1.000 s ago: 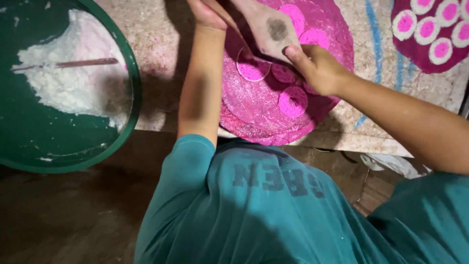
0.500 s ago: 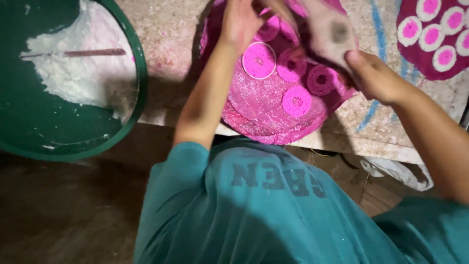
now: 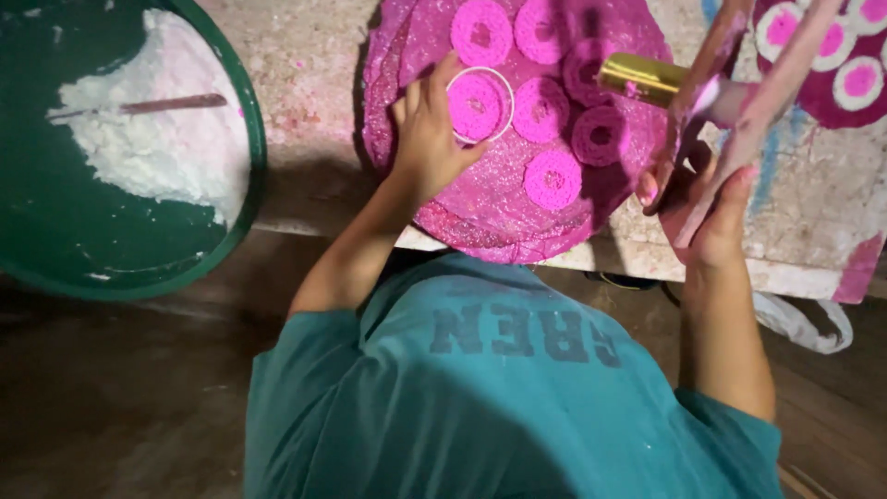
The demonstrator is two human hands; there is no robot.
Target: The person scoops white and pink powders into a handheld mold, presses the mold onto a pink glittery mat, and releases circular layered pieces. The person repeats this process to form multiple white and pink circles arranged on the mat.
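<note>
Over the stone slab (image 3: 813, 212) I see my left hand (image 3: 430, 139) pressed flat, fingers spread, on the pink glittery disc (image 3: 499, 199) beside a white ring (image 3: 479, 103); my right hand (image 3: 707, 199) grips pink-stained sticks (image 3: 739, 92) and a gold tube (image 3: 639, 79) — a slip could smear the raised pink rings (image 3: 552, 178).

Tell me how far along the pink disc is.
Done: six pink rings lie on the big pink disc. In hand: the left hand touches a white hoop around one ring; the right hand holds a gold-tipped tool. Left: the disc's near part is bare.
</note>
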